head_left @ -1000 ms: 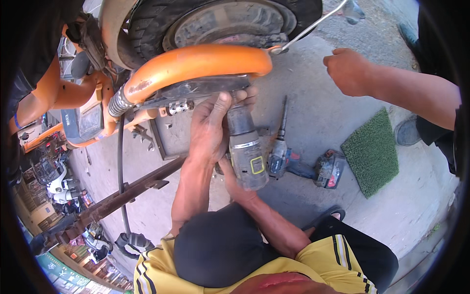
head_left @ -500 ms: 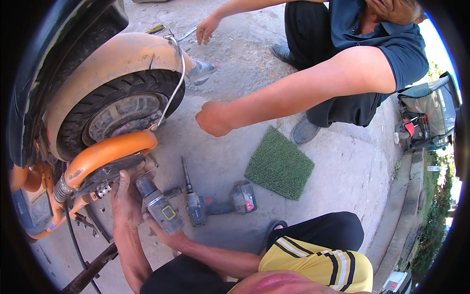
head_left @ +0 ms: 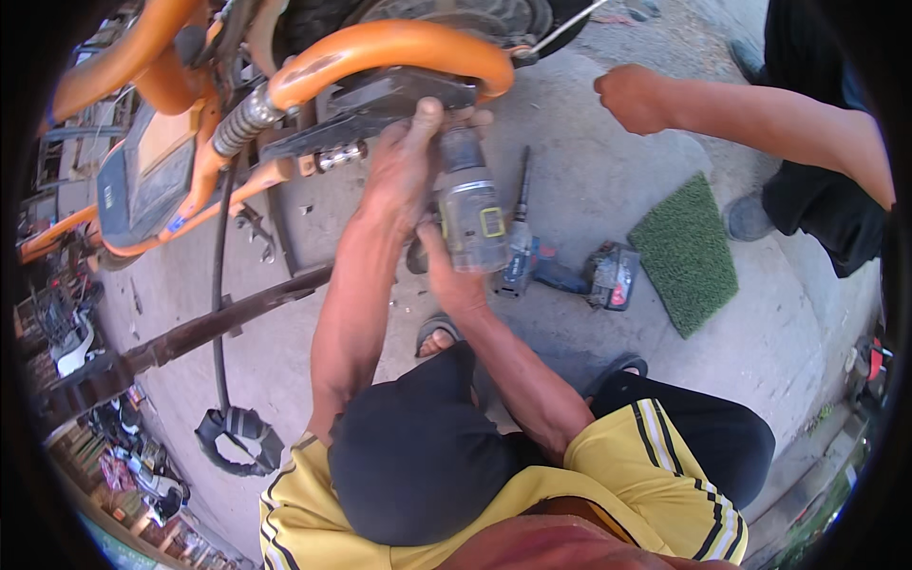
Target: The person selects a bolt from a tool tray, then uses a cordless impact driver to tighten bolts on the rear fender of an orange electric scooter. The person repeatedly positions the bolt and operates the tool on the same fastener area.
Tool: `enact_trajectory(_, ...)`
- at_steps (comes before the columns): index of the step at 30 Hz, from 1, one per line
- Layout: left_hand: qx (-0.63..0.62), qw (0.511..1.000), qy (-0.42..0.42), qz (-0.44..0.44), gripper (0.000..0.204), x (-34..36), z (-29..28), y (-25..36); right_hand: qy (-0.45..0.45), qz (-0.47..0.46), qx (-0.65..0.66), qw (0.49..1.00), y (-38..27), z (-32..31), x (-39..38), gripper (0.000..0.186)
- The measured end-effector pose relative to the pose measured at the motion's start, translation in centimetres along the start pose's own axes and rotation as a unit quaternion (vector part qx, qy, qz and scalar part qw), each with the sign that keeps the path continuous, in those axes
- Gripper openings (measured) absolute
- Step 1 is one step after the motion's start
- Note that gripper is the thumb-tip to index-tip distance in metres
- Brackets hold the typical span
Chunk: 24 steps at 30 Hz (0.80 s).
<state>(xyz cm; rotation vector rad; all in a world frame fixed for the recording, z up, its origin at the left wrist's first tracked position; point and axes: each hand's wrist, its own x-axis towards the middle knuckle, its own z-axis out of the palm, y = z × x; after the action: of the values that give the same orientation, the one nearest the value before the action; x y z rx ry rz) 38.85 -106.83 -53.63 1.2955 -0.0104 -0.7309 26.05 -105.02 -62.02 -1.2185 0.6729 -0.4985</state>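
Note:
My right hand [head_left: 452,283] is closed round the grip of a grey cordless impact wrench [head_left: 473,226], its handle mostly hidden. The tool's nose points up toward a black plate [head_left: 380,100] under the curved orange tube [head_left: 404,43] of a scooter. My left hand [head_left: 404,157] is beside the nose, thumb raised against the plate. Its fingers curl behind the nose, and what they grip is hidden. A second cordless power tool [head_left: 560,271] with a long thin bit lies on the ground to the right.
A green turf mat [head_left: 684,255] lies at right, near another person's fist [head_left: 635,99]. A rusty metal bar [head_left: 190,332], a black cable [head_left: 222,285] and small wrenches [head_left: 256,233] lie at left. The scooter's coil spring [head_left: 245,128] is beside my left forearm.
The view has swung left and down, so the scooter and tools sit farther right and higher. Both my hands stay at the impact wrench. The other person's farther hand has left view.

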Motion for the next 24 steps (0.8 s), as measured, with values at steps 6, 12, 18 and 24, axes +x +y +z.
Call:
enact_trajectory(6,-0.032,0.999,-0.023,0.022,0.065,0.0,-0.1,-0.6,-0.032,0.021,-0.035,0.999,-0.1,-1.3,0.2,0.035)
enact_trajectory(12,-0.039,0.999,-0.005,0.022,0.061,-0.2,0.4,-1.0,-0.027,0.025,-0.042,0.998,0.6,-2.0,0.5,0.037)
enact_trajectory(18,-0.032,0.999,-0.013,0.024,0.062,0.0,0.0,-1.1,-0.035,0.010,-0.058,0.998,1.0,-2.0,0.5,0.036)
enact_trajectory(24,-0.016,0.999,-0.009,0.033,0.068,-0.3,0.1,-0.9,-0.040,0.001,-0.068,0.997,0.8,-1.8,0.4,0.035)
